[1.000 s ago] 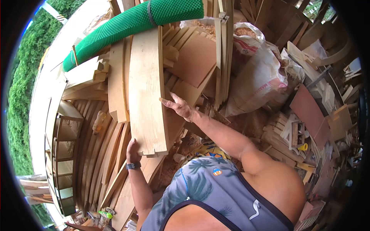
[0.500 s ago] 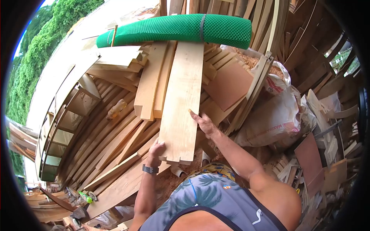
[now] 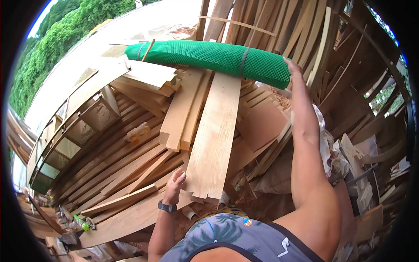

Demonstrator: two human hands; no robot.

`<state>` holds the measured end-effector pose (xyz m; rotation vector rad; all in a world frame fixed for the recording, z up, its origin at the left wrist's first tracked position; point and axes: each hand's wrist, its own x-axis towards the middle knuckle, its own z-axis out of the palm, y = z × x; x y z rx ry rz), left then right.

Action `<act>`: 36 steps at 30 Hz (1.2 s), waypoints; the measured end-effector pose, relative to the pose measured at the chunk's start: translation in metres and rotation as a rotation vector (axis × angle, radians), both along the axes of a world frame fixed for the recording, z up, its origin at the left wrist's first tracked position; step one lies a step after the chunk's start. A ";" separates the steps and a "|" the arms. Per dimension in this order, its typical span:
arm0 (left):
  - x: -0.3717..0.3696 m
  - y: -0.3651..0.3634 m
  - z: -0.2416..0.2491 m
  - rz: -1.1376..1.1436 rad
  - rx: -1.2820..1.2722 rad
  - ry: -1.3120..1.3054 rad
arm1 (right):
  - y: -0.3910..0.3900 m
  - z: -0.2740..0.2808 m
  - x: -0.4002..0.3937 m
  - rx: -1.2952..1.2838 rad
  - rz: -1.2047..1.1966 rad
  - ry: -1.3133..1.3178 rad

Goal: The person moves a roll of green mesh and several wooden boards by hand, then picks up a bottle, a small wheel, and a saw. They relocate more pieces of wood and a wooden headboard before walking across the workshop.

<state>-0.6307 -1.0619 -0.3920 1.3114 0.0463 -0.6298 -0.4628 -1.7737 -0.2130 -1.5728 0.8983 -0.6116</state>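
Note:
A roll of green plastic mesh (image 3: 196, 54), tied with dark bands, lies across the top of the wood. My right hand (image 3: 293, 70) is stretched out to the roll's right end, its fingers apart at the end's edge. Under the roll a wide pale board (image 3: 212, 135) runs toward me, with notches in its near end. My left hand (image 3: 175, 181) is beside the board's near left corner, fingers apart, holding nothing. A dark watch (image 3: 167, 206) is on the left wrist. Left of the board lie thick timber pieces (image 3: 181, 109).
Long planks (image 3: 126, 174) are stacked at the left, with a plastic bottle (image 3: 137, 132) on them. A curved wooden frame (image 3: 72, 131) stands further left. Upright boards fill the back right. A whitish sack (image 3: 325, 144) is behind my right arm.
My right hand has left the board and reached forward to the mesh roll's right end. My left hand has come away from the board's corner. The view has shifted slightly.

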 end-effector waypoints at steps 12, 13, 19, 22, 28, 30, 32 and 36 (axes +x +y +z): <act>0.163 -0.142 0.134 -0.111 -0.154 -0.227 | 0.121 0.123 -0.022 0.344 0.549 -0.423; 0.192 -0.166 0.142 -0.133 -0.321 -0.079 | 0.146 0.131 -0.031 0.322 0.496 -0.515; 0.300 -0.280 0.164 0.240 -0.865 0.412 | 0.200 0.150 -0.048 0.313 0.456 -0.633; 0.303 -0.293 0.179 0.060 -1.059 0.290 | 0.191 0.155 -0.043 0.324 0.452 -0.602; 0.364 -0.329 0.162 -0.095 -1.125 0.147 | 0.141 0.133 -0.035 0.333 0.555 -0.603; 0.357 -0.320 0.172 -0.085 -1.132 0.105 | 0.146 0.126 -0.036 0.348 0.493 -0.681; 0.313 -0.298 0.204 0.124 -0.926 0.096 | 0.140 0.133 -0.018 0.296 0.541 -0.700; 0.336 -0.315 0.233 0.125 -0.780 -0.028 | 0.149 0.183 -0.011 0.319 0.721 -0.598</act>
